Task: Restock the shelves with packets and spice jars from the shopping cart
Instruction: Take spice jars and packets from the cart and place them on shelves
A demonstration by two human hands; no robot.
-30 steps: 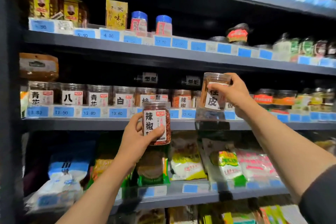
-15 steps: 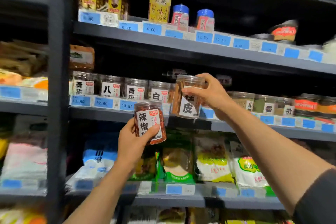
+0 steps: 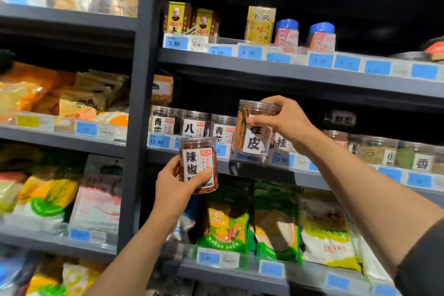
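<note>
My right hand [image 3: 286,122] holds a round clear plastic jar of brown bark sticks [image 3: 254,128] near its lid, fingers curled tight around it, just in front of the jar row on the dark grey metal shelf [image 3: 310,176]. At 7 o'clock from it, my left hand [image 3: 179,184] wraps the lower half of a round clear plastic jar of red chilli flakes [image 3: 198,163]. Both look light, hard and smooth, so I think they could slip; holding the sides seems best.
</note>
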